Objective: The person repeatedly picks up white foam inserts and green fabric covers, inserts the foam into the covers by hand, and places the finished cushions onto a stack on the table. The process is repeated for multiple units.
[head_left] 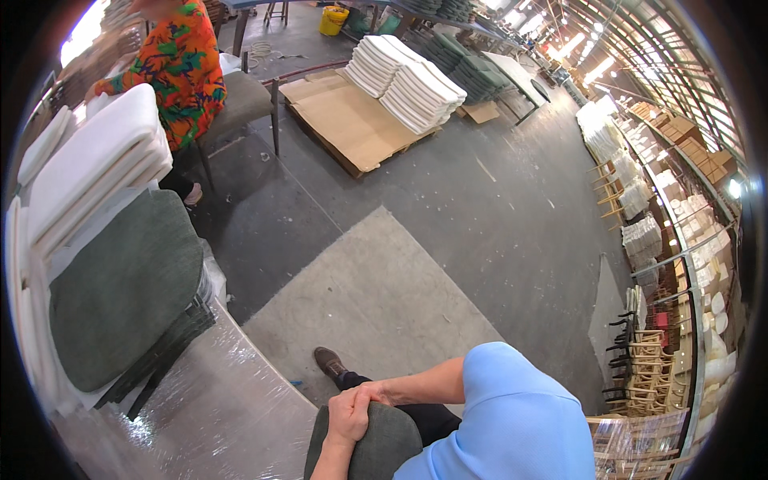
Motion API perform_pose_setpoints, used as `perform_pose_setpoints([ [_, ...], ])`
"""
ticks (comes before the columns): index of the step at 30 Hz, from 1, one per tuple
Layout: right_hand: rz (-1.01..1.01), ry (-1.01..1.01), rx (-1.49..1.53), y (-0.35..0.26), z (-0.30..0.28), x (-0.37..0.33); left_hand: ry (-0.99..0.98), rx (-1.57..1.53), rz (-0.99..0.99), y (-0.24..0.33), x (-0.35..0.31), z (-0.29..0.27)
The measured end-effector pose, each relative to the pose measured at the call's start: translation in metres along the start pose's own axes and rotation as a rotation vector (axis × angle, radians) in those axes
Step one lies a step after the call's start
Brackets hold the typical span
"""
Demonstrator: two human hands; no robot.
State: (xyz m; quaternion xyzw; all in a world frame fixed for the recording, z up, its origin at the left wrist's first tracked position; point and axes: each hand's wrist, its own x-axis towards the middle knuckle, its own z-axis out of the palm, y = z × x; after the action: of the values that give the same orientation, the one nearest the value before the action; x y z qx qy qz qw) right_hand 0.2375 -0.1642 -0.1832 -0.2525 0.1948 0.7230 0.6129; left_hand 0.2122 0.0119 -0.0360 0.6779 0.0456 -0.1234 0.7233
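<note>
A dark green padded cushion point(382, 448) stands against my body at the bottom of the head view, partly cut off by the lower edge. My left hand point(347, 416) is closed over its upper edge. My right hand point(374, 393) reaches across and meets the left one at that same edge, its fingers partly hidden. Left of them, a plastic-wrapped table point(232, 392) carries a second dark green cushion point(132, 288), with dark strips point(164, 352) along its near side. White padded pieces point(100, 164) are stacked behind that cushion.
A co-worker in a bright patterned top point(180, 72) stands at far left beside a grey chair point(248, 100). Ahead, white stacked pads point(400, 84) lie on a cardboard-covered pallet point(348, 132). Chair frames point(652, 368) line the right side. My shoe point(328, 362) rests on the floor.
</note>
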Motion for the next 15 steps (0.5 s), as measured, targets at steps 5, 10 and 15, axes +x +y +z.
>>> perform_pose_setpoints([
  [5, -0.09, 0.122, 0.042, -0.016, 0.038, -0.015, 0.09, 0.042, -0.062, -0.014, 0.001, -0.004],
  [10, -0.205, 0.124, 0.08, 0.008, 0.044, -0.012, 0.179, 0.098, -0.052, -0.018, 0.004, -0.006],
  [15, -0.537, 0.392, 0.011, 0.009, 0.046, -0.048, 0.188, 0.091, -0.218, -0.017, -0.002, -0.005],
])
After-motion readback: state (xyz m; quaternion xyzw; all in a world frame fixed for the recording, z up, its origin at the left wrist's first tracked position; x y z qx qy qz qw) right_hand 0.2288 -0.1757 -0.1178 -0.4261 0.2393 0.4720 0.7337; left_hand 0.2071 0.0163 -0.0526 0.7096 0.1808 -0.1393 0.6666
